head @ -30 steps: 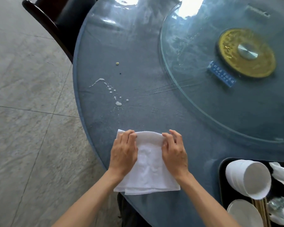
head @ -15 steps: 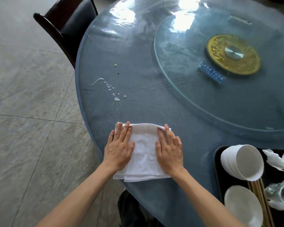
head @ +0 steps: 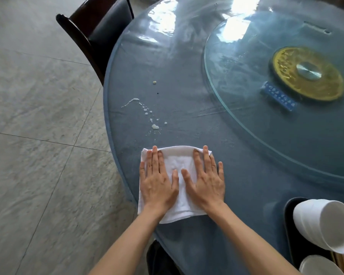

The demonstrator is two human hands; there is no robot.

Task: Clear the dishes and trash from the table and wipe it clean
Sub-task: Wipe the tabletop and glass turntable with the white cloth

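Both hands lay flat with fingers spread, the left hand [head: 157,181] and right hand [head: 204,181] pressing side by side on the folded white cloth [head: 177,165] at the near edge of the tabletop [head: 187,86]. The spilled white droplets [head: 147,114] lay just beyond the cloth's far edge, ahead and slightly left, running in a line slanting away leftward. The left hand sat nearer them, so the wipe probably called for a forward-left push.

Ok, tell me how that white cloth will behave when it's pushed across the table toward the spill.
The white cloth looks soft and folded, so it will probably bunch unless both hands keep it flat. The table looks glossy, so it should slide easily. Its near edge overhangs the rim and may droop.
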